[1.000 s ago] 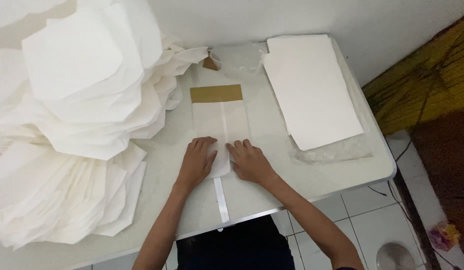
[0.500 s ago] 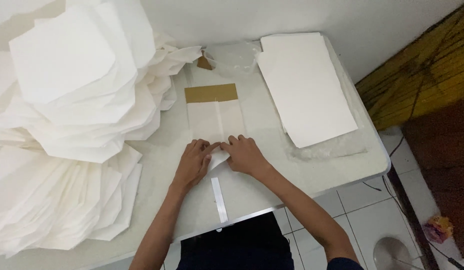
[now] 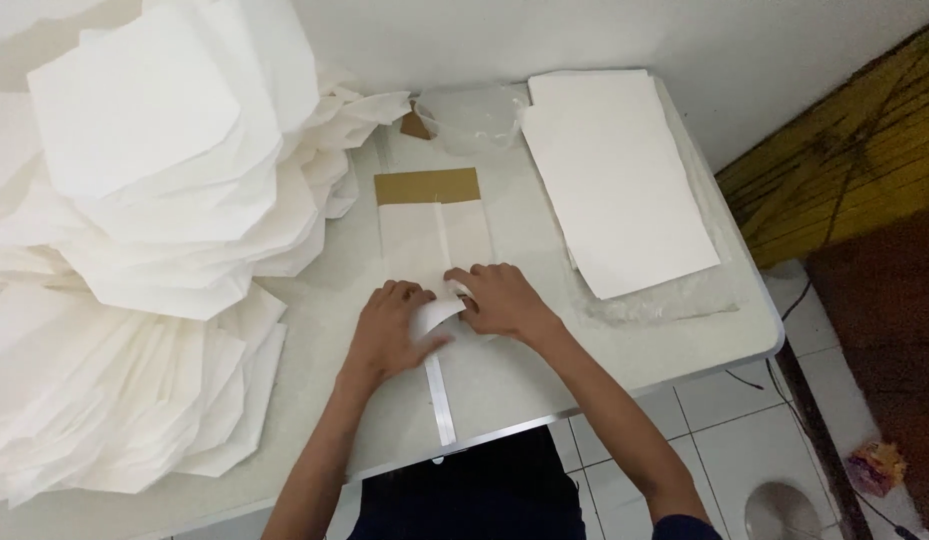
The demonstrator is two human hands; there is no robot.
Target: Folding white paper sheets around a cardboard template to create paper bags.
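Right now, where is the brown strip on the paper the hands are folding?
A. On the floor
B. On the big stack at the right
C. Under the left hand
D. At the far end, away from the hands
D: the brown strip crosses the far end of the white paper piece, while the left hand and right hand press its near end.

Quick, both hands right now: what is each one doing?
Left hand: open, palm flat on the paper bag.
Right hand: fingers curled on the bag's curling bottom flap; grip unclear.
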